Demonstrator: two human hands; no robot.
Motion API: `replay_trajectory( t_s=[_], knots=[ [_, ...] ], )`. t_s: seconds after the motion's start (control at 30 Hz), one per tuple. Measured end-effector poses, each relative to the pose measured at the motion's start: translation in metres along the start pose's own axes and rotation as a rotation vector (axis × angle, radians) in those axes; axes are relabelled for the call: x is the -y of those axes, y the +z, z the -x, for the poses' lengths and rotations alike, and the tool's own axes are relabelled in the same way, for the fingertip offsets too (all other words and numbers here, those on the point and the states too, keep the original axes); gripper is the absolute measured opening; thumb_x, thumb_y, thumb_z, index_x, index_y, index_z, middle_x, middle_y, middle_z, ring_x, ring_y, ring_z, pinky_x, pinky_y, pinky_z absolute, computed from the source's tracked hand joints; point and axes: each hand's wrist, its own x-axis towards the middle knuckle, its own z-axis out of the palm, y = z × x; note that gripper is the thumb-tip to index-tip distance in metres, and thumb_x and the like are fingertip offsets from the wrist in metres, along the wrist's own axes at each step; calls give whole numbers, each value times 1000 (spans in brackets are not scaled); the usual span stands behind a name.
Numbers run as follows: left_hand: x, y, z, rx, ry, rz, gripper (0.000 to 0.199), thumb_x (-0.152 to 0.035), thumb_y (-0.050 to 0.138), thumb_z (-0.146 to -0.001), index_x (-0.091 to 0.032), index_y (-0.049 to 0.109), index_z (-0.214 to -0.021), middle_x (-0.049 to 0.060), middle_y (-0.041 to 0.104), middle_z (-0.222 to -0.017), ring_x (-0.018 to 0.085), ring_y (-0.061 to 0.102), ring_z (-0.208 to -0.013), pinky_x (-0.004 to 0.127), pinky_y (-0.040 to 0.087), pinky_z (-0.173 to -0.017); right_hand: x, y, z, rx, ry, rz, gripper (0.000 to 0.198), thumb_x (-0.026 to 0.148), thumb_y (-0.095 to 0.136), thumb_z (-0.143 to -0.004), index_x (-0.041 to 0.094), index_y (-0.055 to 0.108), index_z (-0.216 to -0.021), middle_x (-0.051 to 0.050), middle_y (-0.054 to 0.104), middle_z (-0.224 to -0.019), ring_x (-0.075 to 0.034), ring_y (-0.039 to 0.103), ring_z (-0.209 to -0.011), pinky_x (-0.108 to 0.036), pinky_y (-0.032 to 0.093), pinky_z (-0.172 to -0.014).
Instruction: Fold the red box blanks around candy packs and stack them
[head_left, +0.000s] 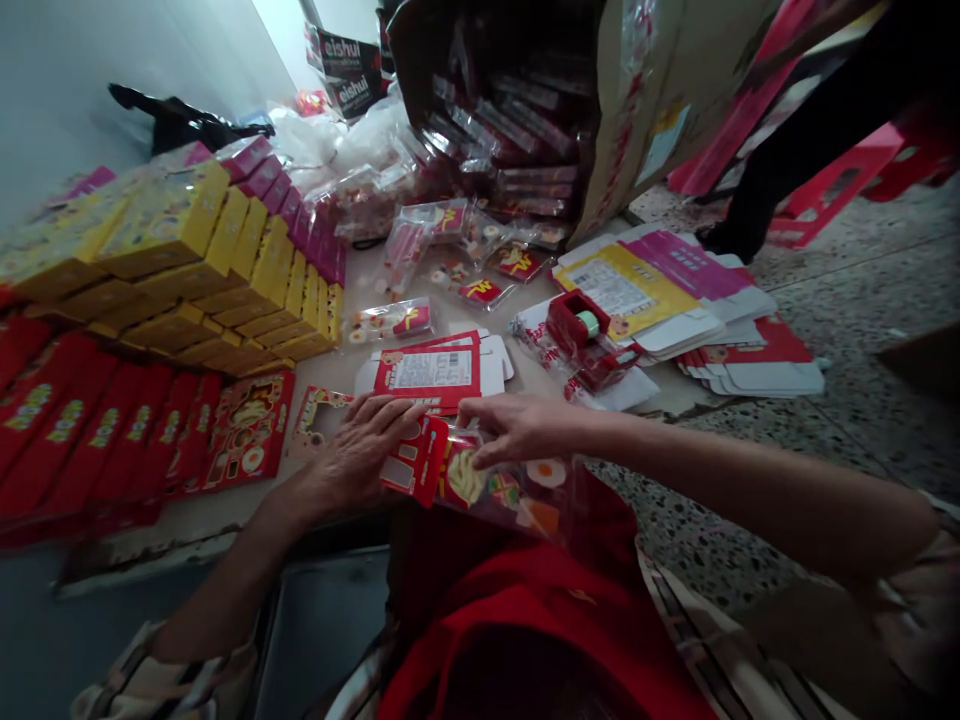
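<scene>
My left hand (360, 450) is closed around a red windowed carton (412, 465), fingers bent over its top side. A clear plastic pack of toy food (514, 490), with fries, a fried egg and other pieces, lies with its left end at the carton's open end. My right hand (502, 425) grips the upper edge of this pack near the fries, its fingers curled. How deep the pack sits inside the carton is hidden. Just beyond both hands lie flat red cartons (435, 372) with white flaps.
Yellow boxes (169, 225) and red boxes (97, 425) are stacked at the left. A large cardboard box (637, 120) of packs opens behind. A red tape dispenser (574, 320) and flat yellow cartons (619, 280) lie to the right. Loose toy packs (397, 318) lie mid-table.
</scene>
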Motion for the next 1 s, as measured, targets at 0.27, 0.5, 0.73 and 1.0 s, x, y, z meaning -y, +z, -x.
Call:
replay_trajectory(
  t_s=[0.27, 0.5, 0.73, 1.0],
  knots=[
    [5, -1, 11, -96, 8, 151, 104, -57, 85, -72, -29, 33, -157, 13, 52, -145, 35, 49, -133, 48, 38, -115, 19, 1, 14, -12, -199, 5, 41, 17, 81, -79, 18, 71, -119, 8, 50, -67, -11, 45, -61, -24, 33, -59],
    [-14, -5, 3, -127, 1, 32, 88, -50, 79, -79, -29, 37, -154, 12, 56, -144, 35, 50, -135, 54, 28, -121, 24, 19, 13, -269, -74, 64, 32, 18, 83, -78, 16, 60, -101, 4, 58, -76, -14, 47, -68, -27, 32, -61],
    [-16, -1, 3, -111, -180, -36, 100, -55, 80, -73, -25, 34, -156, 14, 54, -147, 37, 50, -134, 56, 30, -120, -8, -12, 23, -427, -49, 124, 63, 49, 92, -67, 21, 58, -112, -2, 67, -92, -20, 59, -82, -29, 42, -68],
    [-2, 1, 5, -138, -335, -48, 102, -47, 82, -68, -22, 36, -155, 14, 52, -147, 38, 49, -132, 54, 35, -117, -61, 25, 52, -906, 249, -751, 83, 54, 92, -59, 20, 62, -129, -8, 70, -107, -19, 67, -76, -27, 49, -57]
  ],
)
